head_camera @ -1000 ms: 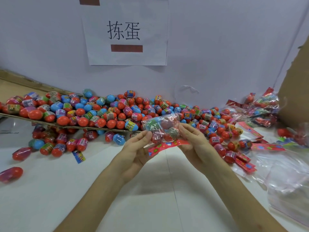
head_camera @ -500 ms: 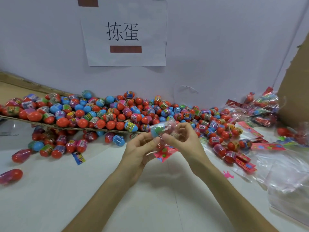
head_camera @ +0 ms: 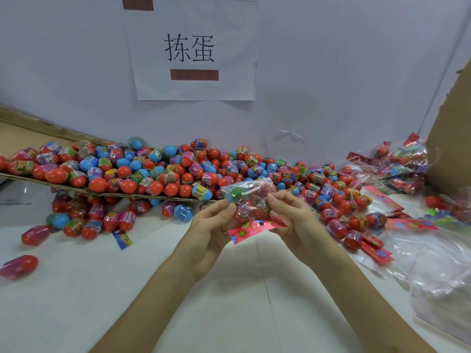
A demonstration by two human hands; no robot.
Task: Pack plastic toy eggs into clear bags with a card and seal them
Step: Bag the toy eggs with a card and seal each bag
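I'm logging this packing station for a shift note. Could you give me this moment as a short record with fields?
left hand: pinches the clear bag at its left side
right hand: pinches its right side
bag state: held above the table, eggs inside, flowered card at its lower end
loose eggs: heaped along the wall, partly on cardboard sheet
filled bags: far right
empty bags: right table edge

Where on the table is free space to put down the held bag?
Bare white table lies between the two forearms, and a wider patch lies to their left, bordered by the stray eggs at the left edge and the label scrap. Crowded: the egg pile behind, the empty clear bags and red cards on the right.
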